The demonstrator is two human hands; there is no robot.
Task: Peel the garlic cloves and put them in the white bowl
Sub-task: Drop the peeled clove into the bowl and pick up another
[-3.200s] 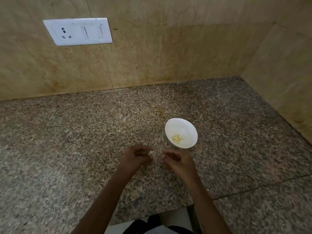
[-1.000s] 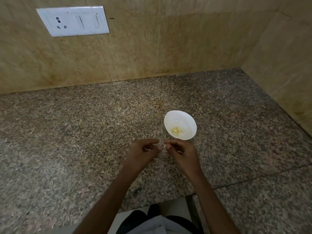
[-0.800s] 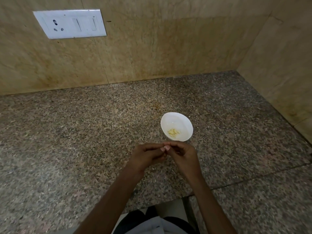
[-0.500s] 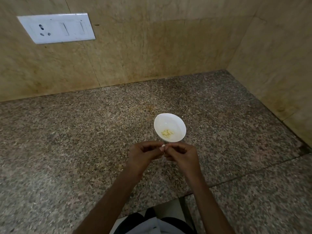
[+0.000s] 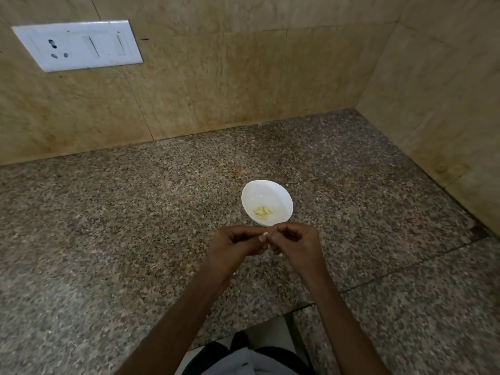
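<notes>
the tan wall [image 5: 216, 77] stands at the back and on the right side. the speckled stone desk [image 5: 108, 239] fills the bottom. a white switch plate [image 5: 77, 46] sits on the wall, up on the left. the left hand [image 5: 232, 247] and right hand [image 5: 297, 244] meet above the desk, fingers curled, tips touching. together they pinch a tiny garlic clove [image 5: 268, 247]; only a small white bit shows. the white bowl [image 5: 262, 193] stands on the desk just behind the hands. a few peeled cloves [image 5: 263, 211] lie inside it.
</notes>
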